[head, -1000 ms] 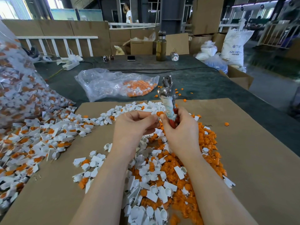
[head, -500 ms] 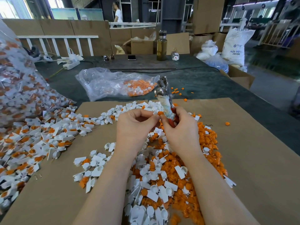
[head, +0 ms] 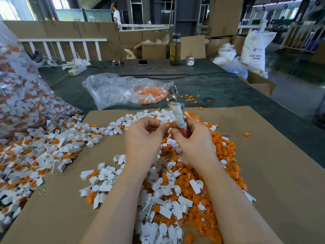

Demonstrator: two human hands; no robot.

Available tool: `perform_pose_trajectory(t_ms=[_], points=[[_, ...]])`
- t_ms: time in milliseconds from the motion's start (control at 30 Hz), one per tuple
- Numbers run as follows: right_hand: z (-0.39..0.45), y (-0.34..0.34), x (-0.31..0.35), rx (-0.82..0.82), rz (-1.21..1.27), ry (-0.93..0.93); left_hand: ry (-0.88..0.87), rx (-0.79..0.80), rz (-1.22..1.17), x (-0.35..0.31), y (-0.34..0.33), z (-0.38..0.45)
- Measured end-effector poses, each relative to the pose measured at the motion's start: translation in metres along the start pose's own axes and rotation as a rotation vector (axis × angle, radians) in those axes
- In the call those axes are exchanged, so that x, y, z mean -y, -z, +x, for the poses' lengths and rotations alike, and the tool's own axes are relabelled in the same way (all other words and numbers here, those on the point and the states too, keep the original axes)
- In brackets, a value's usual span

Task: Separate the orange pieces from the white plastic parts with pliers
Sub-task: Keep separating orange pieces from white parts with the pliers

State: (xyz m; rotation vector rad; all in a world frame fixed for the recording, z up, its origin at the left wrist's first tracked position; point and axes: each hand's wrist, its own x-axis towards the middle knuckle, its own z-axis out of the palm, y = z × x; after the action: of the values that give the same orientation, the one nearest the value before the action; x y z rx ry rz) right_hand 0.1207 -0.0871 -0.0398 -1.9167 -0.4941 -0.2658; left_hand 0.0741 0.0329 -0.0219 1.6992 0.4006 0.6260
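Observation:
My right hand [head: 194, 143] grips the pliers [head: 176, 110] by their red, tape-wrapped handles, steel jaws pointing up and away. My left hand [head: 146, 138] pinches a small white plastic part with an orange piece [head: 166, 124] right beside the pliers' handle. Both hands hover over a heap of loose orange pieces [head: 221, 152] mixed with white parts [head: 168, 208] on a brown cardboard sheet [head: 281, 173]. A wide spread of white parts with orange inserts [head: 44, 152] lies to the left.
A big clear bag of unsorted parts [head: 15, 95] bulges at the left edge. Beyond the cardboard lies a clear bag holding orange pieces [head: 130, 92]. A bottle [head: 175, 50], a phone [head: 142, 62] and boxes stand at the table's far end. A person stands far back.
Both hands stay close together above the heap; the pliers' tilt shifts slightly while my left fingers keep working the small part against my right hand.

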Motion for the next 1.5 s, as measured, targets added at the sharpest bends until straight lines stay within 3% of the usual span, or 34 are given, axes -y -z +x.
perform_pose_trajectory(t_ms=[333, 600, 1267, 1500], points=[[0.000, 0.012, 0.003, 0.112, 0.025, -0.050, 0.017, 0.004, -0.150, 0.000, 0.006, 0.004], [-0.001, 0.020, 0.007, 0.359, -0.068, -0.014, -0.030, -0.009, -0.252, 0.003, 0.016, 0.008], [-0.002, 0.020, 0.007, 0.513, -0.105, -0.046, -0.068, 0.017, -0.346, 0.006, 0.025, 0.014], [-0.003, 0.018, 0.004, 0.479, -0.175, 0.011, -0.055, 0.036, -0.374, 0.006, 0.025, 0.014]])
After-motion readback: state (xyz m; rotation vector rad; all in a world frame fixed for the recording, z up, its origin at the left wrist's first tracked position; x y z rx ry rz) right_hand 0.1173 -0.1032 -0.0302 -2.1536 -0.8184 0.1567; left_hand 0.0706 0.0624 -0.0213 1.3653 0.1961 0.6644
